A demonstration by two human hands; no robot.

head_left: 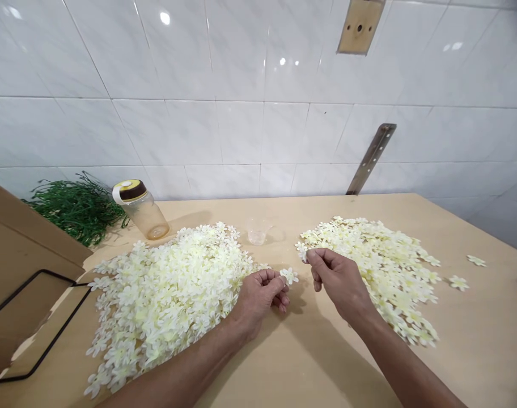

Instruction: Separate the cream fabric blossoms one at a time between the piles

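Between two heaps, my left hand (265, 294) pinches a white artificial flower (289, 276) between thumb and forefinger. My right hand (335, 277) is closed at the fingertips on another small white flower (301, 250), close to the right heap's near-left edge. The left heap (177, 289) of white and pale yellow flower heads is large and lies beside my left forearm. A flatter right heap (377, 255) of creamier flowers spreads behind and beside my right hand. A small clear plastic cup (257, 232) stands on the table between the heaps, beyond my hands.
At the back left, a clear bottle (145, 212) with a brown and yellow lid stands near green artificial stems (77, 209). A cardboard box (29, 272) and a black wire frame (50, 345) occupy the left edge. Loose flowers (458, 283) lie at right. A tiled wall (241, 136) borders the table.
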